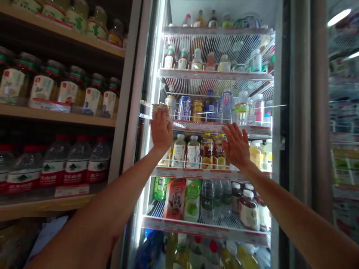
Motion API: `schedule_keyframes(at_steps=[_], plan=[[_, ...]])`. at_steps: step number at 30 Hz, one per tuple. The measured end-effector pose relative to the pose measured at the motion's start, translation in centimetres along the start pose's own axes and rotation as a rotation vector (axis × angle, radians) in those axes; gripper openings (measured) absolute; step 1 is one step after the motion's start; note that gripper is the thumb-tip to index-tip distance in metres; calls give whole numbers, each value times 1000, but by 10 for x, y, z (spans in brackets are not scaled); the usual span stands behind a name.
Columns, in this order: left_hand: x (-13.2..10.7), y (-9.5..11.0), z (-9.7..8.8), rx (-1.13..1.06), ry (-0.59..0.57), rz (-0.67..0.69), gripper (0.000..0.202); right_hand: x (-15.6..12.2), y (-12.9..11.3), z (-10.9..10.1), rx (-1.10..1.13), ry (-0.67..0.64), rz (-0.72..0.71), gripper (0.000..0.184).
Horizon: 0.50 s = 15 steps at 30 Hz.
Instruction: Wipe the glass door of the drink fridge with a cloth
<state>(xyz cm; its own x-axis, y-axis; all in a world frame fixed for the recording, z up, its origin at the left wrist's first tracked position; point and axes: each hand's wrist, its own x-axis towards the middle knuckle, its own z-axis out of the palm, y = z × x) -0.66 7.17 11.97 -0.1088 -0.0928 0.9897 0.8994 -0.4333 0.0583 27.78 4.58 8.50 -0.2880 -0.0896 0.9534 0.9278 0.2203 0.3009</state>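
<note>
My left hand (162, 129) is raised toward the upper left of the lit drinks fridge, its fingers over a small beige cloth (156, 108) with a ragged edge. Part of that cloth is hidden behind the fingers. Fingers apart and holding nothing, my right hand (236, 144) is lifted in front of the middle shelves. Behind it stand brown-labelled tea bottles (206, 149). Closest to my left hand are a pale can (170, 102), a blue can (184, 107) and white-labelled bottles (193, 152). Whether either hand touches glass, I cannot tell.
Wire fridge shelves (215, 74) carry several rows of bottles and cans. To the left, wooden shelves (56, 114) hold jars (68, 87) and red-capped water bottles (60, 160). A grey upright frame (301, 112) borders the fridge on the right, with another drinks case (346, 164) beyond.
</note>
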Motion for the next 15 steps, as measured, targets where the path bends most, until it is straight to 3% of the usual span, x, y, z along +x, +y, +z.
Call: schedule_keyframes(at_steps=[3,5,7,10,12,13,15], plan=[[-33,48,12,-53,-160,415,47,0,3,-1,-11,4,-34,46],[-42,52,10,-55,-240,619,46,-1,5,-1,-25,10,-52,45],[-33,31,1,-16,-225,590,46,-1,4,0,-40,13,-44,45],[-10,-12,-9,68,-18,192,48,0,1,1,-55,-5,-7,46],[-7,-19,-9,82,53,80,50,0,0,1,-57,-15,10,45],[-12,-15,-7,74,39,136,51,0,-1,1,-56,-19,14,45],[-28,4,-2,38,-81,443,53,-1,0,0,-54,-24,14,44]])
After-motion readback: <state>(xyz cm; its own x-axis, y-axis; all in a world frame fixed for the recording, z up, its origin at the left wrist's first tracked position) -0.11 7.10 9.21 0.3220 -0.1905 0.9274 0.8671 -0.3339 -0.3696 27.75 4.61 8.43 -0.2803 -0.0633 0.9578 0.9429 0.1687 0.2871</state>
